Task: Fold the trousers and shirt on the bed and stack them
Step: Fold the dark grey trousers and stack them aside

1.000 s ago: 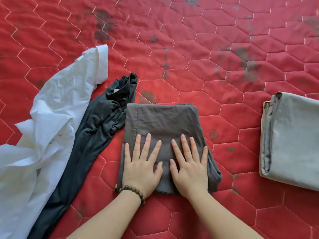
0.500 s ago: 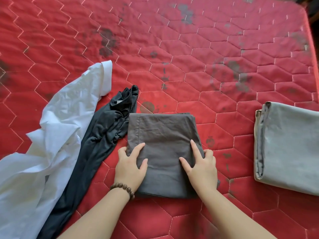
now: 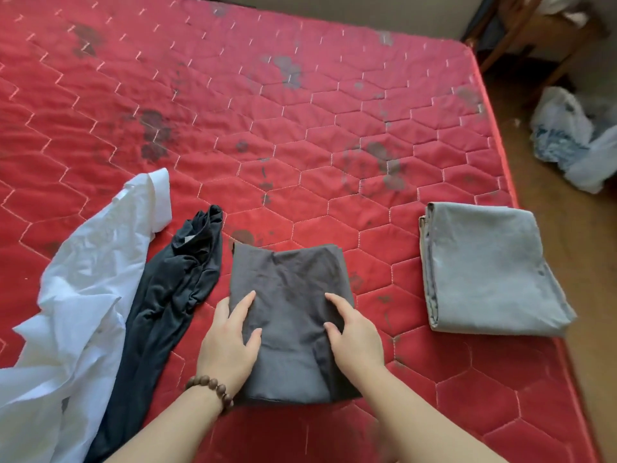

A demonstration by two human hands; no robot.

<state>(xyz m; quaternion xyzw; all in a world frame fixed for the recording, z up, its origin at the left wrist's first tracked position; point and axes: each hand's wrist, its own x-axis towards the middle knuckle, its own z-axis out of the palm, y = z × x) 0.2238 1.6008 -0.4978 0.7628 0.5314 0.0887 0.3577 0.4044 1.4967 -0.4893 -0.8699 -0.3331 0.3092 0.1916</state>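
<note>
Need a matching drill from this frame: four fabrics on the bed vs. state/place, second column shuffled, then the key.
Column 1:
1. dark grey garment
2. light grey garment
3. white shirt
4. black garment

Column 2:
A. crumpled, far left
B. folded, untouched, near the bed's right edge
C. folded, gripped at both sides by left hand and right hand
D. unfolded, strung out beside the shirt

Pairs: 1-C, 2-B, 3-A, 4-D

No readable text, labels, brands or nos. anywhere; small tag on black garment (image 3: 190, 238) too blurred.
</note>
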